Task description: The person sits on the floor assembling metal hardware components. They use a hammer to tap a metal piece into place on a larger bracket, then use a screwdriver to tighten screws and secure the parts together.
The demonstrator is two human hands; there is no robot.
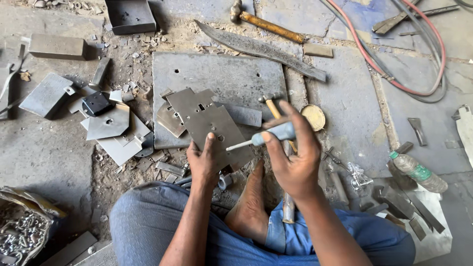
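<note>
Gripping one metal plate in left hand, right hand fingers clamped on one screwdriver

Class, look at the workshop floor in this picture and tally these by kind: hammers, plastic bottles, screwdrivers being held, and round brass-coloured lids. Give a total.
Hammers: 2 (large hammer, small hammer)
Plastic bottles: 1 (bottle)
Screwdrivers held: 1 (screwdriver, in the right hand)
Round brass-coloured lids: 1 (lid)
Total: 5
</note>
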